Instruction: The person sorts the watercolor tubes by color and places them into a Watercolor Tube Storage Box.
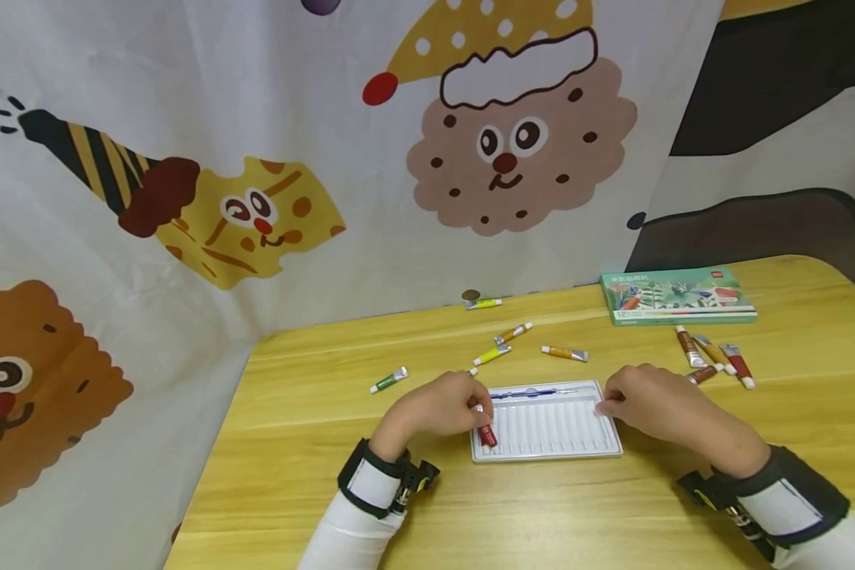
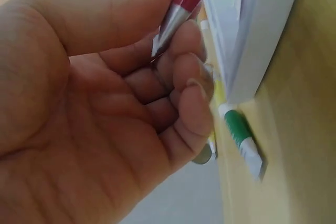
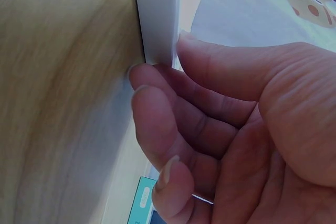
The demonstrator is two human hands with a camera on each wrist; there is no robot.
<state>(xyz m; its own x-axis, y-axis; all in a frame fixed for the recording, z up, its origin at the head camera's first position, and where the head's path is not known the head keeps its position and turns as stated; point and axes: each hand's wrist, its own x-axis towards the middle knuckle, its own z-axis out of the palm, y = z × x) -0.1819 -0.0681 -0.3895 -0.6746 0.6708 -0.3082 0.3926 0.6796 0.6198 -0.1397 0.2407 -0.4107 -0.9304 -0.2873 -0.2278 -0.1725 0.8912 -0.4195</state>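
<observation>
My left hand (image 1: pixel 442 402) pinches a red paint tube (image 1: pixel 488 435) between thumb and fingers, over the left end of a white plastic tray (image 1: pixel 550 457). In the left wrist view the tube's silver crimped end (image 2: pixel 172 23) sits between thumb and forefinger, its red part pointing up and away. The tray has a row of narrow slots, with a blue paintbrush (image 1: pixel 530 393) lying in the long groove at its back. At the tray's right end my right hand (image 1: pixel 659 408) holds the edge, thumb at the top rim and curled fingers against the side wall (image 3: pixel 157 19).
A green paint tube (image 1: pixel 389 380) lies left of the tray. Yellow and ochre tubes (image 1: pixel 564 353) lie scattered behind it. Red, brown and ochre tubes (image 1: pixel 738 366) cluster at the right, before a green paint box (image 1: pixel 678 296). A printed cloth (image 1: pixel 370 261) hangs behind the table.
</observation>
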